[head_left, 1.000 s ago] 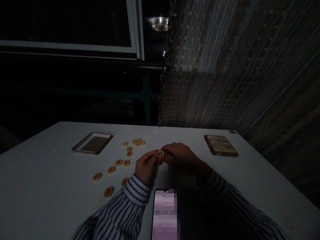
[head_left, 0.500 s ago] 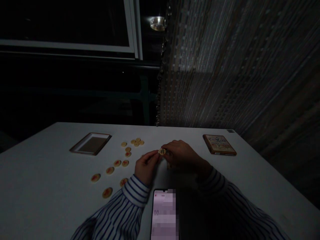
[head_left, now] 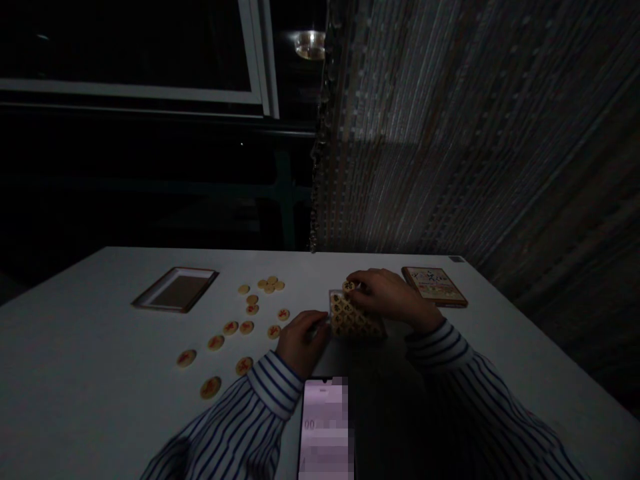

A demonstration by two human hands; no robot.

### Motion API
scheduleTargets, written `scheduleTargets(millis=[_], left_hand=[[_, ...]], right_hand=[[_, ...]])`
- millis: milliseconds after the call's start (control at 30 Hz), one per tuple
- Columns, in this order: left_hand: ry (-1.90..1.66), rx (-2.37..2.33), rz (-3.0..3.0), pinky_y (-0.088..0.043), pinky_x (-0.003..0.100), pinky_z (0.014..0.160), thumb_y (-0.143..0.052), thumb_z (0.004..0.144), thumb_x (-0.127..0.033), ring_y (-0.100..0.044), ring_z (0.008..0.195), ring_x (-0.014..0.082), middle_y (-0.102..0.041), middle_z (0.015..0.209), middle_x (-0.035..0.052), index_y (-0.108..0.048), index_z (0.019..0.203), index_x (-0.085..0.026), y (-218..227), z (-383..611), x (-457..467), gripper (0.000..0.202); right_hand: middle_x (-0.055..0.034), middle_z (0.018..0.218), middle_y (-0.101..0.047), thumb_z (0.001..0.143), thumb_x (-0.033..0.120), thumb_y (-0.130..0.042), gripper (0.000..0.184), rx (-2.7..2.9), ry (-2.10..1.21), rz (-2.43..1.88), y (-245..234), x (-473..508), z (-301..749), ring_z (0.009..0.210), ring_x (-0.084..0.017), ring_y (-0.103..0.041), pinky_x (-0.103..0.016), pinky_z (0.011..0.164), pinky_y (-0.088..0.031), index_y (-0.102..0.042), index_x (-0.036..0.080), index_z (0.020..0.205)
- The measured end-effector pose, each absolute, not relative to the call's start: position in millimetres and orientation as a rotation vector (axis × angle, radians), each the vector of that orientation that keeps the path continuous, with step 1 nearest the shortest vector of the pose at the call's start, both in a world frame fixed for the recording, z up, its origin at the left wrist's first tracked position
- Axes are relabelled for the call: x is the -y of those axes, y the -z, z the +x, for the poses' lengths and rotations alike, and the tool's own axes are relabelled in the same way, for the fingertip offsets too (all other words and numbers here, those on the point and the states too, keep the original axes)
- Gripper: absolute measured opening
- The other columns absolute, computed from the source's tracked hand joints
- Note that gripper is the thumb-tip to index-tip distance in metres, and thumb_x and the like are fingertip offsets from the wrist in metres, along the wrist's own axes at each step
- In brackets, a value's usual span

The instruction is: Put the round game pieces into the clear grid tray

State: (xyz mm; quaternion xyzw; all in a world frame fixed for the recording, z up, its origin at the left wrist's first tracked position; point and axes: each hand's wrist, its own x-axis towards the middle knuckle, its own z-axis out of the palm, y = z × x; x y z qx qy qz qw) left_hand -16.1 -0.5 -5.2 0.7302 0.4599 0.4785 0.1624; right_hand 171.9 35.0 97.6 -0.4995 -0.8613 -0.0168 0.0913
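1. You're pinching a round piece (head_left: 349, 286) in your right hand (head_left: 387, 297) — fingertips are closing on it from the right, dark marking facing up.
2. That piece is sitting at the far corner of the tray (head_left: 354, 321). It's too dark to tell whether it's touching the tray or hanging just above it.
3. The tray is lying flat on the table (head_left: 90, 373) straight ahead of you, between your two hands. It's showing rows of pieces packed tight.
4. Your left hand (head_left: 300, 341) is resting against the tray's near-left side, fingers curled. I can't tell whether it's gripping the edge or only touching it.
5. Loose pieces (head_left: 231, 327) are lying scattered on the table left of the tray — a small cluster at the far end, then a trail curving toward you. The near ones are showing red marks. Two of them are lying just beside your left hand.
6. An open box (head_left: 176, 291) with a brown inside is sitting far left, well apart from the tray.
7. A printed box (head_left: 434, 283) is lying flat on the right, just beyond your right hand.
8. A phone (head_left: 325, 433) with a lit screen is lying at the near edge, between your striped sleeves (head_left: 250, 413).
9. A curtain (head_left: 450, 133) is hanging behind the table on the right, and a pale window frame (head_left: 255, 60) is showing to its left against a dark background.
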Motion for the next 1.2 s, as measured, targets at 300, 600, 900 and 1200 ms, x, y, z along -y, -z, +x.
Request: scheduleTargets(millis=[300,600,900,1200], left_hand=[[-1.294,-1.303,2.167,-0.051,0.028,0.073,-0.054,0.072,-0.018,-0.061,0.079,0.0152,-0.065,0.084,0.0059,-0.062,0.087,-0.016,4.4,-16.4,1.8,0.017],[-1.245,-1.291,2.187,-0.051,0.029,0.072,-0.054,0.072,-0.018,-0.060,0.079,0.0147,-0.065,0.084,0.0049,-0.061,0.088,-0.018,5.5,-16.5,1.4,0.018],[-1.207,-1.308,2.176,-0.050,0.030,0.074,-0.053,0.072,-0.020,-0.060,0.081,0.0157,-0.065,0.085,0.0056,-0.062,0.087,-0.018,4.8,-15.3,1.8,0.018],[-1.188,-1.320,2.198,-0.050,0.030,0.073,-0.054,0.071,-0.019,-0.061,0.080,0.0158,-0.065,0.084,0.0056,-0.062,0.086,-0.017,3.5,-15.8,2.5,0.017]], right_hand=[[-0.0048,0.091,-0.064,0.080,0.040,-0.040,0.033,2.556,0.061,-1.694,-87.9,-51.0,202.1,0.082,-0.018,-0.057,-0.025,0.065,-0.034,-0.058,0.022,0.101],[-0.0081,0.089,-0.064,0.077,0.039,-0.043,0.031,2.595,0.050,-1.834,-75.1,-57.8,206.6,0.084,-0.020,-0.057,-0.028,0.069,-0.034,-0.061,0.021,0.094],[-0.0100,0.093,-0.062,0.075,0.030,-0.044,0.029,2.674,0.039,-1.806,-70.1,-59.3,204.3,0.089,-0.021,-0.055,-0.028,0.072,-0.035,-0.062,0.016,0.093],[-0.0120,0.090,-0.063,0.074,0.024,-0.043,0.028,2.690,0.062,-1.798,-64.7,-58.9,199.6,0.084,-0.020,-0.056,-0.028,0.069,-0.037,-0.062,0.013,0.092]])
